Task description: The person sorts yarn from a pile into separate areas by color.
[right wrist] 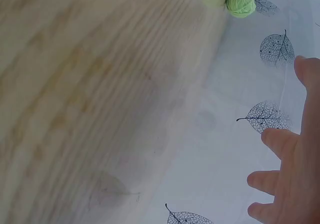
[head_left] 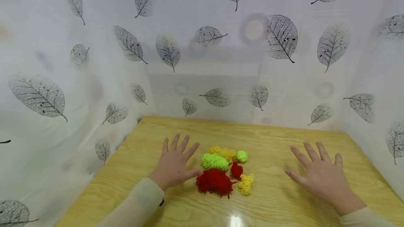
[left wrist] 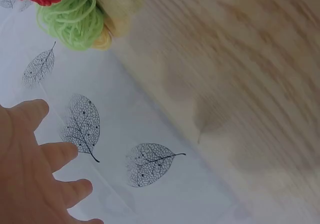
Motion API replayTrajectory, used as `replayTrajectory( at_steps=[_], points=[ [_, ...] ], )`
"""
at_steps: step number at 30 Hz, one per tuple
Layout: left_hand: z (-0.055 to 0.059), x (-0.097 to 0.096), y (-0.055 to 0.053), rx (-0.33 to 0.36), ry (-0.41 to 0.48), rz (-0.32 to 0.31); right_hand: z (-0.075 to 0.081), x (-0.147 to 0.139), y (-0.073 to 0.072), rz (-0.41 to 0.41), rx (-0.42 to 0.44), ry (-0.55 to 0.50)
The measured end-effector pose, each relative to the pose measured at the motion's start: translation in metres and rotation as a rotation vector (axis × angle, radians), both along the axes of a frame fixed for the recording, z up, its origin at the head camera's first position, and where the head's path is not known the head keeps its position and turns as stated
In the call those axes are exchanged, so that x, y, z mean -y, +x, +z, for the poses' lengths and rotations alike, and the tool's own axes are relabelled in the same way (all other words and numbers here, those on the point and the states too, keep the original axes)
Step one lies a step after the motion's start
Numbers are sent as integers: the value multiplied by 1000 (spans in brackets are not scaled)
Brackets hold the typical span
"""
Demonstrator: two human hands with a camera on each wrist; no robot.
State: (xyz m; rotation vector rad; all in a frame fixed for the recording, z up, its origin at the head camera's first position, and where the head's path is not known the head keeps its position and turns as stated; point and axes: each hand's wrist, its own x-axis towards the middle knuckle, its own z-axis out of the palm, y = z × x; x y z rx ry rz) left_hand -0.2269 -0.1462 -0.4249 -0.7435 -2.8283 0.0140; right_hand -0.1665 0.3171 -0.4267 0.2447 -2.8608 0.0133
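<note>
With the left hand (head_left: 173, 167) and right hand (head_left: 325, 178) spread, fingers (head_left: 174, 143) gripping nothing, we judge that the bench (head_left: 271, 199) alone bears the yarn bundles (head_left: 222, 175), clustered between the hands nearer the left, their soft strands likely letting them sit unheld.

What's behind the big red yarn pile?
From the head view, behind the big red yarn pile is the larger green bundle, with the larger yellow bundle farther back. The patch of table under the red yarn is covered, so I can't see what's there.
</note>
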Motion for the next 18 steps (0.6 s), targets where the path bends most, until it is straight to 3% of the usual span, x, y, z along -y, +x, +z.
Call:
replayTrajectory(
  at_steps=[12, 18],
  points=[
    [-3, -10, 7, -13, -4, -124, -7, 14, 1, 76, -30, -6],
    [-4, -21, 13, 37, 16, -192, -13, 33, 2, 170, 5, -49]
  ],
)
